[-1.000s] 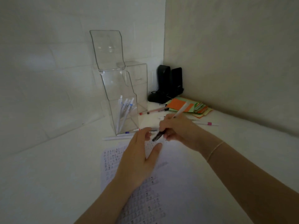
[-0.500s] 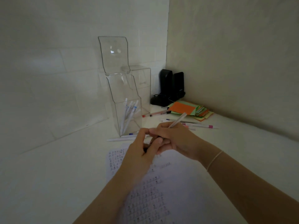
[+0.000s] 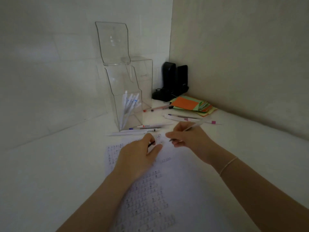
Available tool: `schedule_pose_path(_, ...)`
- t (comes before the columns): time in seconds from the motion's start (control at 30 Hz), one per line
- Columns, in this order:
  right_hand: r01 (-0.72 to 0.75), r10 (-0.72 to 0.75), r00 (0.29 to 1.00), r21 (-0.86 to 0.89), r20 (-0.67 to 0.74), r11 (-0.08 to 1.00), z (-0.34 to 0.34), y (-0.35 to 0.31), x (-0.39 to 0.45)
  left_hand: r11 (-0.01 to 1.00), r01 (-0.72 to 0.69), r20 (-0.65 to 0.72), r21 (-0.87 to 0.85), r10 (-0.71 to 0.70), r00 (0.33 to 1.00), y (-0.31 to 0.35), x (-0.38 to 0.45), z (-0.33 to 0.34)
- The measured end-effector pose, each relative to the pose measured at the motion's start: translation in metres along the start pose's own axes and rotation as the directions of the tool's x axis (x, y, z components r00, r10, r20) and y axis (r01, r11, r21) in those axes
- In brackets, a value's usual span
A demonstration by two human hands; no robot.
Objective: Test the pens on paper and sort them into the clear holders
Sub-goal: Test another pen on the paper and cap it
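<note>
Head view: right hand (image 3: 187, 139) grips pen (image 3: 196, 125); left hand (image 3: 140, 153) pinches cap (image 3: 151, 144).

Glossy, seemingly plastic clear holder (image 3: 124, 91)

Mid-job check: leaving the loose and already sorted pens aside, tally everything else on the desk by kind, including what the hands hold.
Clear holders: 2
Black speakers: 2
Printed sheet: 1
Coloured paper stack: 1
Pen in the right hand: 1
Dark cap in the left hand: 1
Total: 8
</note>
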State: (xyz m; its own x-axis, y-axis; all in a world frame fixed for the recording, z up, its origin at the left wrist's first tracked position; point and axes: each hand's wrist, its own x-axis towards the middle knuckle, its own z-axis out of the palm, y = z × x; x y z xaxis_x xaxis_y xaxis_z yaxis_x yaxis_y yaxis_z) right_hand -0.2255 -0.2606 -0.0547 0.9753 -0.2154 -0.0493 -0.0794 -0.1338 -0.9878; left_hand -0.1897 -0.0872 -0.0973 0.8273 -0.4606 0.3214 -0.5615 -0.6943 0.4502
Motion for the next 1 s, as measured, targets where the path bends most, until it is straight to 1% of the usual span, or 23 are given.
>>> schedule_pose_path(0.03,-0.003,0.002,0.999,-0.028,-0.039,1.000,0.003,0.008,0.000,0.999,-0.020,0.008,0.042,0.020,1.000,0.001,0.000,0.002)
schedule_pose_path(0.13,0.008,-0.006,0.990,0.010,-0.142,1.000,0.013,0.026,0.002,0.995,-0.069,0.020,0.078,0.067,0.998,0.000,-0.001,0.005)
schedule_pose_path(0.2,0.023,-0.046,0.967,-0.096,-0.250,0.995,0.016,0.035,0.006,0.996,-0.076,0.055,0.052,0.073,0.996,-0.002,-0.001,0.005)
schedule_pose_path(0.27,0.031,-0.107,0.934,-0.219,-0.342,0.975,0.018,0.040,0.007,0.993,-0.114,0.082,0.043,0.111,0.990,-0.004,-0.002,0.009)
schedule_pose_path(0.33,0.035,-0.137,0.909,-0.256,-0.394,0.966,0.017,0.043,0.009,0.990,-0.132,0.083,0.055,0.127,0.988,-0.006,-0.002,0.011)
schedule_pose_path(0.4,0.030,-0.146,0.901,-0.278,-0.408,0.960,0.016,0.043,0.009,0.992,-0.110,0.082,0.056,0.106,0.991,-0.006,0.000,0.013)
schedule_pose_path(0.47,0.032,-0.152,0.903,-0.292,-0.401,0.956,0.017,0.044,0.009,0.995,-0.080,0.109,0.065,0.073,0.991,-0.006,0.000,0.012)
schedule_pose_path(0.63,0.048,-0.159,0.906,-0.279,-0.393,0.959,0.017,0.045,0.011,0.995,-0.047,0.135,0.090,0.034,0.990,-0.004,0.001,0.011)
schedule_pose_path(0.73,0.042,-0.152,0.916,-0.286,-0.373,0.957,0.018,0.046,0.011,0.997,-0.036,0.117,0.067,0.028,0.993,-0.004,0.000,0.011)
schedule_pose_path(0.83,0.061,-0.197,0.903,-0.340,-0.383,0.938,0.019,0.050,0.015,0.998,-0.025,0.106,0.064,0.018,0.994,-0.003,0.000,0.011)
schedule_pose_path(1.0,0.065,-0.203,0.906,-0.352,-0.371,0.934,0.018,0.051,0.015,0.996,-0.015,0.139,0.091,0.003,0.990,0.000,0.000,0.008)
